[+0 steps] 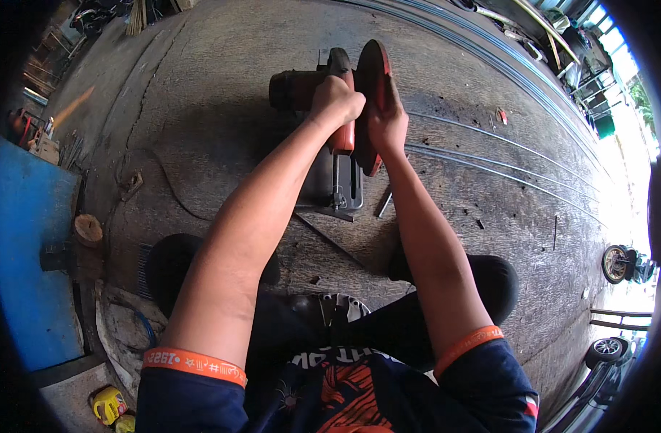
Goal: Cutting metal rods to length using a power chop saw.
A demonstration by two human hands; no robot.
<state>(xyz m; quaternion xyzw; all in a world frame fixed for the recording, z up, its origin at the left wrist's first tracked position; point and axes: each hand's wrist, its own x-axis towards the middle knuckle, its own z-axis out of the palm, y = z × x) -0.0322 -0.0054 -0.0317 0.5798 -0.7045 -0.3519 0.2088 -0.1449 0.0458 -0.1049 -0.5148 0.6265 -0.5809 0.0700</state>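
A red and black cut-off saw (293,90) stands on the floor ahead of me, with its grey metal base (354,189) below. My left hand (337,102) is closed in a fist around the red guard part of the saw head; its fingertips are hidden. To the right of the guard is a large reddish cutting disc (373,61), turned nearly edge-on. My right hand (389,130) grips the disc from its right side, thumb pointing up, other fingers mostly hidden. Whether the disc is seated on the saw, I cannot tell.
Long thin metal rods (503,137) lie on the floor to the right, with more along the far right. A dark cable (173,189) curves across the left. A blue panel (27,252) and a round wood piece (89,229) are at far left. A motorcycle wheel (617,264) shows at far right.
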